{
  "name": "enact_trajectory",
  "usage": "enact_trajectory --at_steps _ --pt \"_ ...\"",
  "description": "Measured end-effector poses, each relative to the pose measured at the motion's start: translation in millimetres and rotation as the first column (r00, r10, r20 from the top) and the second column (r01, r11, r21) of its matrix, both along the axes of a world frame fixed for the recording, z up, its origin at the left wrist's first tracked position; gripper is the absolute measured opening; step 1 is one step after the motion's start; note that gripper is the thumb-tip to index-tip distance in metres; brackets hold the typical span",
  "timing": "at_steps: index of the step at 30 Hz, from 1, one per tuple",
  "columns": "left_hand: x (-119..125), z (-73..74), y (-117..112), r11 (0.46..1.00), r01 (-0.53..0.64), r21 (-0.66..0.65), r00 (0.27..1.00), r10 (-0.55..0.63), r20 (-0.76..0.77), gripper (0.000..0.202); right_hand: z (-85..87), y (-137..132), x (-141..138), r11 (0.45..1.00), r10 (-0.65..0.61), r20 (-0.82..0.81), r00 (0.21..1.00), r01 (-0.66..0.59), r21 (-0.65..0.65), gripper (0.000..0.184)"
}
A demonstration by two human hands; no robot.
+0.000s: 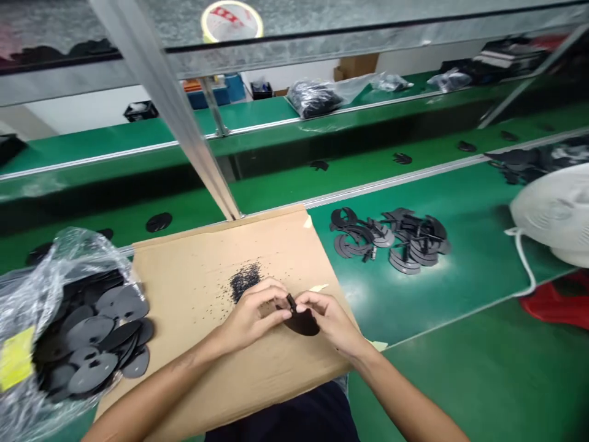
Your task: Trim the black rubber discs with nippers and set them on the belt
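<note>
Both hands meet over a brown cardboard sheet (193, 276) lying on the green bench. My left hand (255, 313) and my right hand (327, 319) pinch a flat black plastic disc (304, 322) between them, fingers curled around a small black stub at its top edge. Just beyond the fingers lies a small heap of black crumbs (243, 281) on the cardboard. A clear plastic bag (59, 319) full of the same black discs lies open at the left.
A pile of black ring-shaped offcuts (396, 239) lies on the green bench (460, 368) to the right. A white fan (554, 215) and something red stand at the far right. A slanted metal post (184, 129) rises behind the cardboard. Loose black pieces dot the conveyor belt beyond.
</note>
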State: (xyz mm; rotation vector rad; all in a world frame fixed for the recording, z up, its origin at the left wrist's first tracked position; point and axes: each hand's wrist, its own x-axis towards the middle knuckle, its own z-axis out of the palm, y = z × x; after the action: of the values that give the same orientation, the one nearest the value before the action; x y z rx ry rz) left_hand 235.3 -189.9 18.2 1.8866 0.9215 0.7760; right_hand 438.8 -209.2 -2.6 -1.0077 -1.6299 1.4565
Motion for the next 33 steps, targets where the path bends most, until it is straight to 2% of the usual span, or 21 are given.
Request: enact_trajectory --at_steps 4,9,11,14,17,20,22,23,25,27,28,30,31,33 --pt "-12.4 -1.5 -6.5 0.997 -0.066 -0.048 0.998 0.066 -0.001 0.024 5.6 9.3 -2.1 0.998 0.015 -0.012 1.000 -0.016 -0.061 0.041" --pt "-20.1 -10.1 -10.5 0.996 -0.083 0.034 0.991 0.086 -0.098 0.026 13.7 46.6 16.8 0.990 -0.130 0.028 0.991 0.131 -0.054 0.032" --pt "-18.1 -13.0 -5.7 0.993 -0.110 0.053 0.990 0.114 -0.086 0.026 10.6 61.2 21.1 0.986 -0.134 0.008 0.991 0.134 -0.102 0.032" --pt "-10.3 -15.0 5.6 0.973 -0.226 0.046 0.974 0.226 -0.001 0.032 1.5 68.4 12.9 0.977 -0.068 -0.044 0.997 0.058 -0.204 0.033" --pt "-3.5 -12.0 15.3 0.948 -0.319 0.001 0.944 0.317 0.092 0.031 -2.4 59.1 -7.2 0.959 0.005 -0.116 0.993 -0.038 -0.281 0.039" --pt "-5.8 -3.3 19.5 0.957 -0.288 -0.015 0.946 0.287 0.151 0.021 3.5 49.4 -22.1 0.937 0.081 -0.203 0.976 -0.145 -0.319 0.046" --pt "-12.9 3.4 19.2 0.956 -0.295 0.003 0.949 0.292 0.121 0.021 7.2 51.5 -26.8 0.922 0.116 -0.240 0.964 -0.195 -0.335 0.052" --pt "-17.6 6.2 17.8 0.945 -0.327 0.011 0.941 0.325 0.092 0.019 7.7 55.0 -28.8 0.925 0.105 -0.225 0.969 -0.178 -0.336 0.056" --pt "-28.5 10.2 12.0 0.926 -0.375 0.042 0.927 0.374 0.023 0.011 6.1 62.4 -33.7 0.938 0.165 -0.112 0.980 -0.191 -0.290 0.055" --pt "-43.9 11.9 1.7 0.934 -0.340 0.110 0.934 0.348 -0.074 0.010 2.3 65.7 -38.2 0.950 0.231 0.027 0.973 -0.220 -0.220 0.052" --pt "-54.7 12.0 -4.8 0.938 -0.307 0.162 0.927 0.333 -0.171 0.014 -0.2 65.4 -39.2 0.956 0.246 0.085 0.966 -0.227 -0.187 0.051" --pt "-85.0 10.8 -19.3 0.928 -0.262 0.263 0.838 0.354 -0.415 0.019 -6.1 63.1 -38.2 0.969 0.230 0.174 0.958 -0.208 -0.134 0.051" --pt "-104.2 9.6 -26.5 0.908 -0.270 0.320 0.719 0.412 -0.560 0.020 -9.3 62.0 -36.3 0.978 0.201 0.214 0.956 -0.184 -0.101 0.052" --pt "-147.4 6.7 -39.8 0.854 -0.354 0.380 0.520 0.518 -0.680 0.018 -15.5 61.4 -31.9 0.995 0.098 0.290 0.952 -0.097 -0.019 0.054"
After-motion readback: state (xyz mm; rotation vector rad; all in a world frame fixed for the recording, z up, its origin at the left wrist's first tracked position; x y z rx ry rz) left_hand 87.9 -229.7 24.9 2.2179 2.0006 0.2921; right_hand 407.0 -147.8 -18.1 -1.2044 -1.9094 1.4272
